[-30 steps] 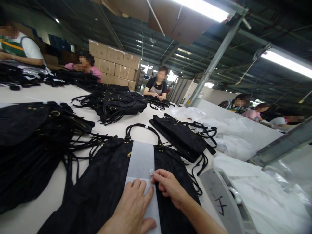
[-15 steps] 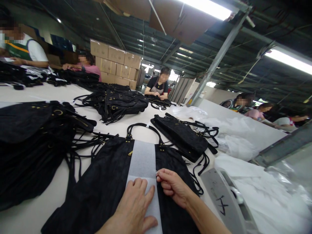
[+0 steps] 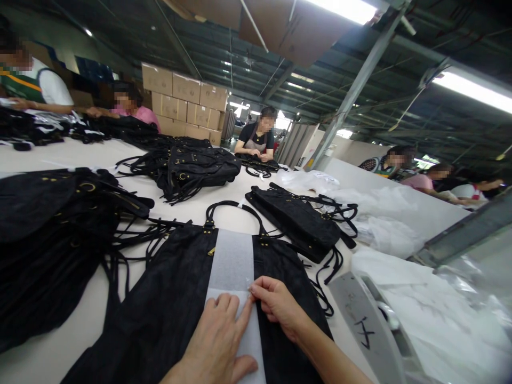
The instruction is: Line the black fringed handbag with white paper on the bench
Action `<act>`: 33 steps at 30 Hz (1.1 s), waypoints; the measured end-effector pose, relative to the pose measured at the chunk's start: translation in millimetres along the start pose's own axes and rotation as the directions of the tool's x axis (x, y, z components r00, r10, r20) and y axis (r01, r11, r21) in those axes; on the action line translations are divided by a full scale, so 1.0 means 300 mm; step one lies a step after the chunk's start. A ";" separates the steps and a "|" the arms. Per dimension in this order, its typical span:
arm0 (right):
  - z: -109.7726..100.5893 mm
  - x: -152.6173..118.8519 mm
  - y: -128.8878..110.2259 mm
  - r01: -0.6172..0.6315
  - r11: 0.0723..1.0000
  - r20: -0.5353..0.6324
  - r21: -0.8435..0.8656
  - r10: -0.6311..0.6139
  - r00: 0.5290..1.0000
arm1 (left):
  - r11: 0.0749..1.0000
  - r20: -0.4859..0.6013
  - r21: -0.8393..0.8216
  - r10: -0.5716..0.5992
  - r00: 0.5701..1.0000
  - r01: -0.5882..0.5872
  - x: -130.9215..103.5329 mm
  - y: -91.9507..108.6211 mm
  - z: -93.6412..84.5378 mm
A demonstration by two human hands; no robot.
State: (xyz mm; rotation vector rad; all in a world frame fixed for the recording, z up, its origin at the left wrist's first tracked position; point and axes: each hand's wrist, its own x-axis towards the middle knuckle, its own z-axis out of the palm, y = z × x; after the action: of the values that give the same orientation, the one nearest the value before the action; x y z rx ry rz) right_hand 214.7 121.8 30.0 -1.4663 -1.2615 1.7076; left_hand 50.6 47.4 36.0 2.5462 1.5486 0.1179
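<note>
1. Landmark: the black bag (image 3: 168, 298), lying flat on the table (image 3: 64, 154) right under me, its handle loop (image 3: 234, 210) at the end away from me.
2. A white strip (image 3: 232, 264) runs down the middle of the bag. Its long axis goes from the handle end straight back toward my body, parallel to the bag's length.
3. My left hand (image 3: 218, 341) lies flat on the near part of the strip, fingers spread and extended, pointing toward the handle, gripping nothing.
4. My right hand (image 3: 276, 304) sits on the bag just right of the strip, fingers curled, tips pinched at the strip's right edge. Whether the edge is actually caught between them, I cannot tell.
5. The right hand is the nearer one to that edge; the free length of strip lies ahead of both hands, toward the handle.
6. More black bags (image 3: 298, 221) lie beyond the bag's right side.
</note>
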 end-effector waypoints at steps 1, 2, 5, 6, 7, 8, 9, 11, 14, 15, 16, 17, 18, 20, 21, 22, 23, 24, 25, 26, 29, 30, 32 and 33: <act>0.000 0.001 0.002 0.004 1.000 0.001 -0.014 -0.004 1.000 | 1.000 0.005 -0.005 -0.001 1.000 0.001 0.001 -0.002 0.001; 0.001 0.003 0.004 0.012 1.000 0.004 -0.028 -0.011 1.000 | 1.000 0.012 -0.003 -0.006 1.000 0.006 0.003 -0.002 0.000; 0.002 0.009 0.013 0.032 0.998 0.005 -0.058 -0.031 0.999 | 1.000 0.021 0.007 -0.011 1.000 0.011 0.007 0.002 -0.001; 0.003 0.011 0.016 0.037 0.997 0.003 -0.063 -0.036 0.999 | 1.000 0.022 0.008 -0.012 1.000 0.012 0.008 0.003 0.000; 0.003 0.013 0.018 0.041 0.997 0.000 -0.065 -0.041 0.999 | 1.000 0.021 0.006 -0.011 1.000 0.011 0.008 0.004 0.002; 0.004 0.014 0.020 0.047 0.997 -0.003 -0.067 -0.047 0.999 | 1.000 0.018 0.003 -0.010 1.000 0.010 0.008 0.004 0.004; 0.004 0.013 0.021 0.054 0.996 -0.005 -0.068 -0.054 0.999 | 1.000 0.014 0.000 -0.008 1.000 0.008 0.008 0.003 0.007; 0.004 0.011 0.021 0.065 0.995 -0.003 -0.075 -0.066 0.998 | 1.000 0.002 -0.009 0.003 1.000 -0.003 0.006 0.000 0.009; 0.005 0.004 0.017 0.069 0.994 0.003 -0.079 -0.069 0.998 | 1.000 -0.018 -0.025 0.017 1.000 -0.017 0.002 -0.006 0.009; 0.006 0.003 0.016 0.065 0.995 0.001 -0.080 -0.066 0.998 | 0.999 -0.023 -0.031 0.016 1.000 -0.017 0.001 -0.007 0.010; 0.007 0.001 0.015 0.063 0.995 -0.003 -0.082 -0.064 0.998 | 0.999 -0.029 -0.036 0.014 0.999 -0.015 0.000 -0.007 0.011; 0.007 0.000 0.014 0.062 0.995 -0.009 -0.083 -0.063 0.998 | 0.999 -0.034 -0.039 0.011 0.999 -0.012 -0.001 -0.007 0.014; 0.008 0.000 0.014 0.061 0.995 -0.014 -0.084 -0.063 0.998 | 0.999 -0.038 -0.039 0.008 0.999 -0.009 -0.001 -0.007 0.018; 0.009 -0.001 0.014 0.064 0.995 -0.020 -0.081 -0.066 0.998 | 1.000 -0.042 -0.028 0.003 0.999 -0.005 -0.002 -0.005 0.028; 0.009 -0.001 0.014 0.068 0.995 -0.018 -0.079 -0.070 0.997 | 1.000 -0.040 -0.019 0.000 0.999 -0.001 -0.002 -0.004 0.033; 0.008 -0.001 0.015 0.072 0.994 -0.015 -0.079 -0.073 0.997 | 1.000 -0.037 -0.011 -0.003 0.999 0.003 -0.002 -0.004 0.036; 0.008 -0.001 0.016 0.076 0.994 -0.011 -0.080 -0.077 0.997 | 1.000 -0.032 -0.009 -0.004 0.999 0.004 -0.002 -0.004 0.039; 0.007 0.000 0.018 0.081 0.993 -0.007 -0.081 -0.082 0.997 | 1.000 -0.027 -0.014 -0.004 1.000 0.003 -0.002 -0.004 0.039; 0.007 0.002 0.021 0.085 0.993 -0.002 -0.085 -0.085 0.996 | 1.000 -0.023 -0.024 -0.003 1.000 0.003 -0.002 -0.005 0.037; 0.006 0.005 0.024 0.092 0.992 0.003 -0.091 -0.092 0.996 | 0.999 -0.020 -0.035 -0.002 1.000 0.002 -0.001 -0.006 0.033; 0.006 0.020 0.035 0.191 0.970 0.001 -0.152 -0.193 0.981 | 0.998 -0.014 -0.064 0.002 1.000 -0.003 0.002 -0.009 0.015; 0.006 0.026 0.037 0.242 0.950 -0.009 -0.198 -0.249 0.969 | 0.998 -0.006 -0.069 0.000 1.000 0.000 0.003 -0.009 0.008; 0.006 0.035 0.039 0.321 0.892 -0.029 -0.318 -0.347 0.937 | 0.997 0.015 -0.076 -0.006 1.000 0.007 0.004 -0.009 -0.004; 0.006 0.038 0.039 0.339 0.862 -0.039 -0.377 -0.380 0.924 | 0.997 0.024 -0.078 -0.009 1.000 0.011 0.005 -0.009 -0.008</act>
State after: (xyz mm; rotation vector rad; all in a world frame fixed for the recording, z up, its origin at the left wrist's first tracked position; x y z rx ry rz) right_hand 212.1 126.4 14.4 -1.3867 -1.7335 1.1708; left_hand 48.6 50.0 37.8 2.4710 1.5170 0.1443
